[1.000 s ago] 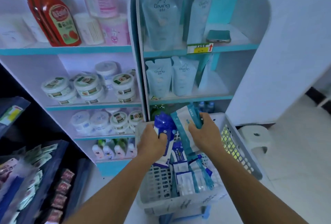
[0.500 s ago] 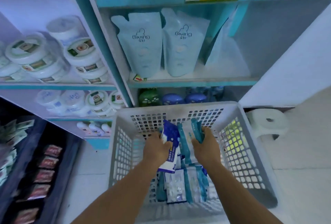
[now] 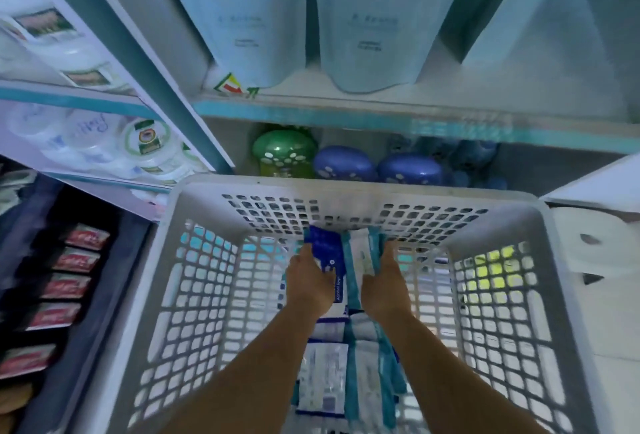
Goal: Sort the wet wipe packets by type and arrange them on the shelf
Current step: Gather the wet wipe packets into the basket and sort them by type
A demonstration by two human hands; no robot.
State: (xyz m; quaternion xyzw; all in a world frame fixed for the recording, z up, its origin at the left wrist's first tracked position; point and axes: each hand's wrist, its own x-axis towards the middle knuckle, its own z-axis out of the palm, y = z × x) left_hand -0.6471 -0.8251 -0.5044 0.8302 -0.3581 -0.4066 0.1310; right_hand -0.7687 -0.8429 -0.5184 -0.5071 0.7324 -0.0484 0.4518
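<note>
both hands (image 3: 346, 281) now lower in basket (image 3: 346, 187), holding packets (image 3: 341, 260).

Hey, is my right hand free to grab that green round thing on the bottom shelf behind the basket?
Probably not yet: the right hand is down in the basket holding a teal-edged packet, and the basket's far wall stands between it and the green container.

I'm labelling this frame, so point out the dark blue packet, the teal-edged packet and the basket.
dark blue packet (image 3: 327, 246): head view, upper face.
teal-edged packet (image 3: 362, 253): head view, white middle.
basket (image 3: 346, 187): head view, far rim.
</note>
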